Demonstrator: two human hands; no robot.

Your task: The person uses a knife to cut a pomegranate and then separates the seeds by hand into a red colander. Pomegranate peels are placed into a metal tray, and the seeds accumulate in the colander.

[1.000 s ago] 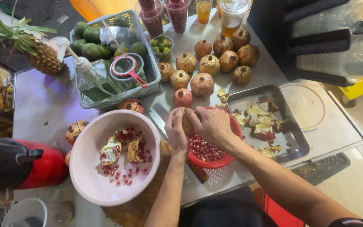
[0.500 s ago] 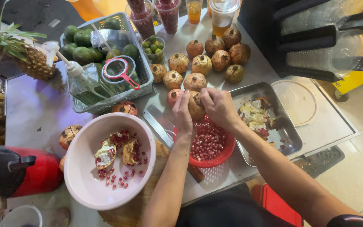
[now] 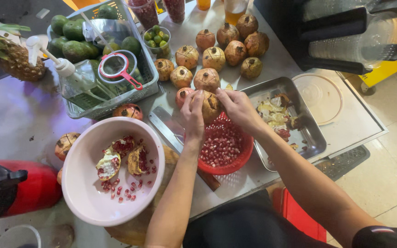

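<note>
A large pale pink plastic bowl (image 3: 93, 202) of rind scraps sits left of the fingers. Directly beneath them, a red plastic basket (image 3: 242, 158) catches loose seeds. Left hand (image 3: 193, 112) and right hand (image 3: 237, 105) both clench a brownish split pomegranate (image 3: 211, 106), apparently prying it apart.

We see our hands (image 3: 217, 108) holding a pomegranate (image 3: 210, 105) above a basket of seeds (image 3: 224, 147), bowl (image 3: 88, 197) to its left, metal tray (image 3: 311, 138) right, whole pomegranates (image 3: 214, 57) behind.
</note>
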